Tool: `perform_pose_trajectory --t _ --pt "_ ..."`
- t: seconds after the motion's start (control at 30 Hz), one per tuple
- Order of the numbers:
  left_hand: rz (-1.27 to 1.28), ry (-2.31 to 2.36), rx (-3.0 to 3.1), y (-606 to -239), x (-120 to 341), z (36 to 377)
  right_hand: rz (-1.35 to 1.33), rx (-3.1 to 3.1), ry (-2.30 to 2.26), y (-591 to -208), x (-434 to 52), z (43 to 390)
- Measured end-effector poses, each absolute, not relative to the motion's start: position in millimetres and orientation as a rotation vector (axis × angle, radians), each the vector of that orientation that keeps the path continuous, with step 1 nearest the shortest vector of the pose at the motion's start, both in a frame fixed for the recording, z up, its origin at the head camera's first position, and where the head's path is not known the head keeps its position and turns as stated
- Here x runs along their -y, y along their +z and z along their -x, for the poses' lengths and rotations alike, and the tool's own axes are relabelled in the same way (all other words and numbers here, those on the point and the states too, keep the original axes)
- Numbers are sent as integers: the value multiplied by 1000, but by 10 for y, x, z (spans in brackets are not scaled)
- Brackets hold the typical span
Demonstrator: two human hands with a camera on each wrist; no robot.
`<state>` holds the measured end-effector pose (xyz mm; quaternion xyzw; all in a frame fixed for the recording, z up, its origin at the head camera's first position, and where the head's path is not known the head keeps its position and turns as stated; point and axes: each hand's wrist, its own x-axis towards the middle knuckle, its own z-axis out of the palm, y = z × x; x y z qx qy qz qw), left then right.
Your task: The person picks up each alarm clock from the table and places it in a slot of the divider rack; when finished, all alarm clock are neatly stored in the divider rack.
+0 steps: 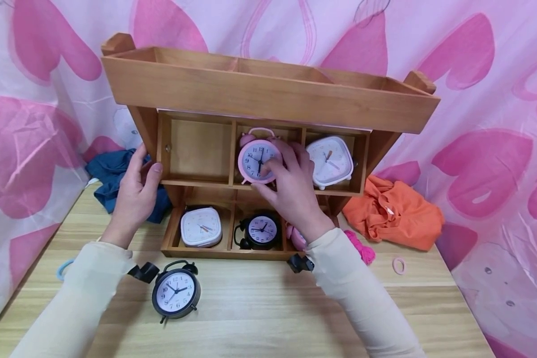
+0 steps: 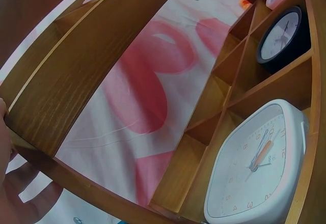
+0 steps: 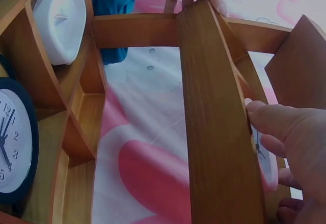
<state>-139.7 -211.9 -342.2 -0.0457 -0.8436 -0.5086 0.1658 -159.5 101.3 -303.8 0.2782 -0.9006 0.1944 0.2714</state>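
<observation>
A tiered wooden shelf (image 1: 268, 97) with compartments stands on the table. My left hand (image 1: 134, 199) grips its left side at the middle tier, thumb at the front edge. My right hand (image 1: 291, 189) holds a pink twin-bell alarm clock (image 1: 249, 158) in the central compartment of that tier, fingers over its right side and thumb near its base. To the right sits a white square clock (image 1: 333, 164); the left compartment is bare. Below are another white clock (image 1: 200, 226), a black alarm clock (image 1: 262, 230) and a pink clock (image 1: 297, 239), partly hidden by my right wrist.
Another black twin-bell alarm clock (image 1: 176, 292) is on the table in front of the shelf. Blue cloth (image 1: 109, 174) is bunched at the left, orange cloth (image 1: 394, 214) at the right. Near the orange cloth lie a bright pink bundle (image 1: 361, 247) and a pale pink ring (image 1: 399, 266).
</observation>
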Motion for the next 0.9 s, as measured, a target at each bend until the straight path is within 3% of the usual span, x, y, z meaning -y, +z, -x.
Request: perform_pose_trajectory --t 0.4,0.9 --pt "108 -1428 2404 -3428 2110 1381 -874 2288 592 -3087 -949 1403" --pt "128 -1423 2398 -3426 2114 1397 -1266 2621 663 -3761 -375 671"
